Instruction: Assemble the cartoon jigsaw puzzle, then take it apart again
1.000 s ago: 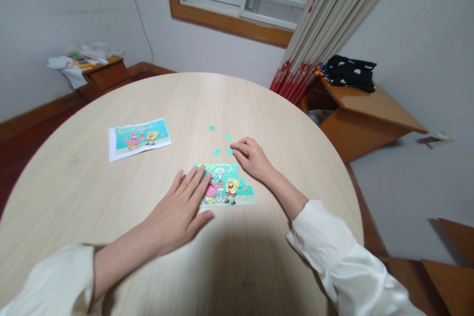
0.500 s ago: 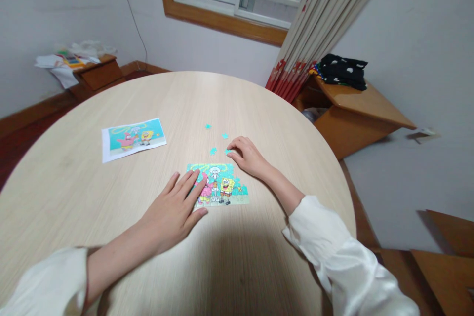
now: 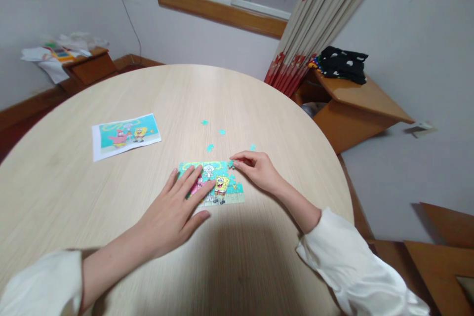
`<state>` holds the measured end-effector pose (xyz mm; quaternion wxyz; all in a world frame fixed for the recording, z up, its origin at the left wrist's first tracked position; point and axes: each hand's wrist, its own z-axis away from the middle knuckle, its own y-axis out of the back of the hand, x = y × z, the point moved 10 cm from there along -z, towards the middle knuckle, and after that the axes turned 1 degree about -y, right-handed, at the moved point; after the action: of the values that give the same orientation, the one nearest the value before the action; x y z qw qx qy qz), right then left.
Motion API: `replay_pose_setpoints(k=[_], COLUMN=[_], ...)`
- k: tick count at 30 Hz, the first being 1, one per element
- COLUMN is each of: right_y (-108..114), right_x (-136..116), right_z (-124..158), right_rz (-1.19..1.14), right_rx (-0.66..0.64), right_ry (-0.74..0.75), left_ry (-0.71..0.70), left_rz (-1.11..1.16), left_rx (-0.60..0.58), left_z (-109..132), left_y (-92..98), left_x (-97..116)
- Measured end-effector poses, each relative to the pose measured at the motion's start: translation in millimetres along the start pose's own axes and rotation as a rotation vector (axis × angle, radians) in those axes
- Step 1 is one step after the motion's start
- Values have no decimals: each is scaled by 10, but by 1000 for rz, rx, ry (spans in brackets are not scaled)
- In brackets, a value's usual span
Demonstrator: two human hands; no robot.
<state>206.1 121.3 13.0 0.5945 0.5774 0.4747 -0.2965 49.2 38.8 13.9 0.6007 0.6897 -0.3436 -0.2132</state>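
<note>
A partly assembled cartoon jigsaw puzzle (image 3: pixel 221 185) lies on the round wooden table (image 3: pixel 237 276), its upper right corner open. My left hand (image 3: pixel 177 207) rests flat over the puzzle's left part, fingers spread, hiding some of the pink figure. Between the thumb and fingertips of my right hand (image 3: pixel 259 170) is a turquoise puzzle piece (image 3: pixel 231 164), held just off the puzzle's upper right edge. Beyond the puzzle lie loose turquoise pieces, among them one piece (image 3: pixel 210 148) near its top edge and another piece (image 3: pixel 252 147) just behind my right hand.
A printed reference picture (image 3: pixel 129 133) lies on the table at the left. Farther loose pieces, one (image 3: pixel 205 122) and another (image 3: pixel 222 132), sit toward the table's middle. Beyond the table's right edge stands a wooden cabinet (image 3: pixel 370 103) with dark cloth (image 3: pixel 344 64) on top.
My right hand has picked up a turquoise piece and brought it nearer, to the puzzle's upper right edge. My left hand stays on the puzzle. The view has tilted slightly.
</note>
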Motion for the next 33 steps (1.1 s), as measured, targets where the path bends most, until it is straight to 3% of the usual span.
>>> replay_pose_setpoints(k=[5, 11, 27, 33], right_y=[-27, -101, -112, -93], right_x=[36, 82, -2, -109], right_z=[31, 39, 47, 35], right_rz=[-9, -53, 67, 236], right_rx=[-65, -140, -119, -92], right_ry=[-78, -145, -56, 14], left_ry=[-27, -21, -26, -33], left_rz=[14, 12, 3, -18], left_rx=[-76, -86, -49, -53], left_z=[2, 6, 19, 13], left_y=[-85, -105, -97, -88], left_x=[41, 26, 27, 39])
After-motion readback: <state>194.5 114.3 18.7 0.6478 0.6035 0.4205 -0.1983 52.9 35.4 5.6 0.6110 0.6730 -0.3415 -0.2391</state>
